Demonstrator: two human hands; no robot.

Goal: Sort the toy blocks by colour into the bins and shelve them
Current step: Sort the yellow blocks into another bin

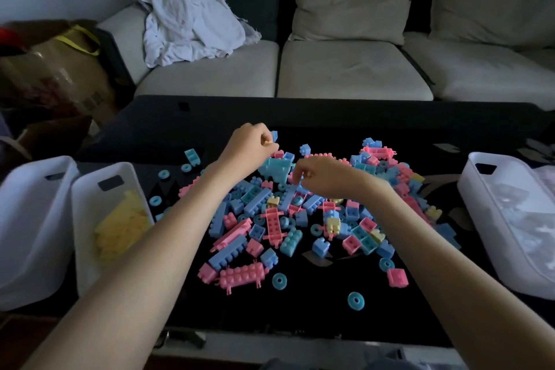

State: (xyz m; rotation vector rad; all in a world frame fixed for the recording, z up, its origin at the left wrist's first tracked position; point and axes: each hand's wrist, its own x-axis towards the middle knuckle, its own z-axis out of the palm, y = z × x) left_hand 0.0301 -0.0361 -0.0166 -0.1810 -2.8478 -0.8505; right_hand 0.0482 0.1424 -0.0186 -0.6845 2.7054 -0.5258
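The step in hand is, I judge, the picking of yellow pieces out of the mixed pile of blocks [300,219] on the dark worktop [300,114]. The left hand [250,143] hovers at the far edge of the pile with its fingers curled tightly together. Something pale yellow seems to sit in this grip, but I cannot tell for sure whether it holds a piece. A small blue block [274,135] lies just beyond its fingertips. The right hand [326,176] reaches down into the middle of the pile, with its fingertips drawn together among blue and pink pieces. What they are clamped on, if anything, is hidden.

A yellow block [273,201] lies between the two grips and nearer to the person. A second yellow block [333,224] lies nearer to the person than the right grip. The bin with yellow blocks [87,219] stands to the left of the left grip, beside the person's forearm.

The next move calls, I think, for lifting the picked piece free without dragging its neighbours, and then carrying it leftwards to that bin.
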